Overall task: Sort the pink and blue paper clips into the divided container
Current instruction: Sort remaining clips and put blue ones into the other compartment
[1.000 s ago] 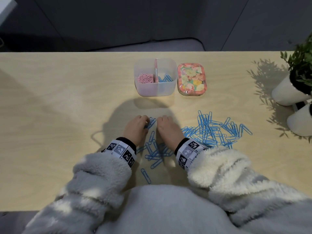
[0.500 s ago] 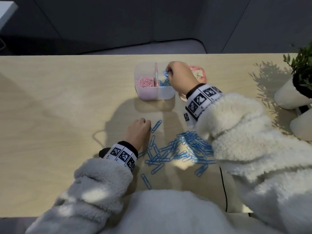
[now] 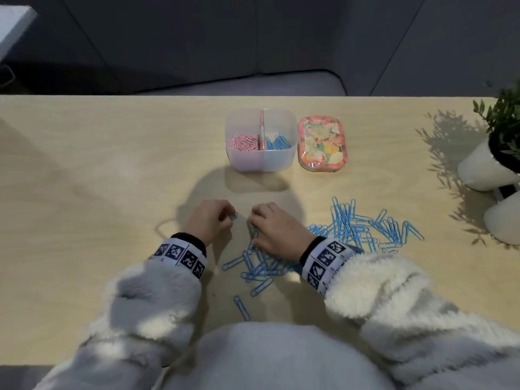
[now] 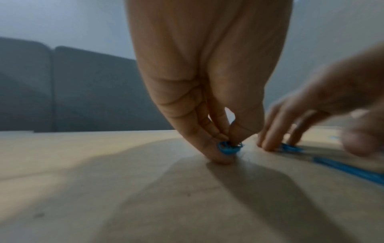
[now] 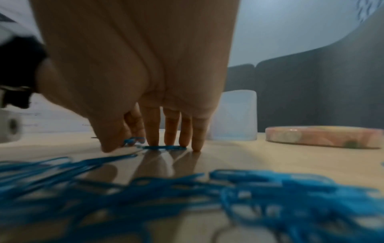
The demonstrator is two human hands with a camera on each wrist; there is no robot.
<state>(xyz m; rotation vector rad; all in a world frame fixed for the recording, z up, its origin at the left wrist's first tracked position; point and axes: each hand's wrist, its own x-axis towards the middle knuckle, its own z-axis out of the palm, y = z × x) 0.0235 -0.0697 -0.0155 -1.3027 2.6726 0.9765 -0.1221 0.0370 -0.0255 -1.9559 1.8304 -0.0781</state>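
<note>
Blue clip [image 4: 229, 148] pinched by left hand [image 3: 209, 220]; right hand [image 3: 277, 230] fingertips [image 5: 196, 144] spread, pressed on lower-centre blue clips [image 3: 261, 266]. Tangled clips may snag, get dragged off surface [image 3: 112, 178].

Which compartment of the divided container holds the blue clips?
The right-hand compartment of the divided container, next to the floral tin; the left one holds pink clips.

Head view steep above table [image 3: 84, 192], wrist views skim it — sharing blue clips [image 3: 354, 226]
</note>
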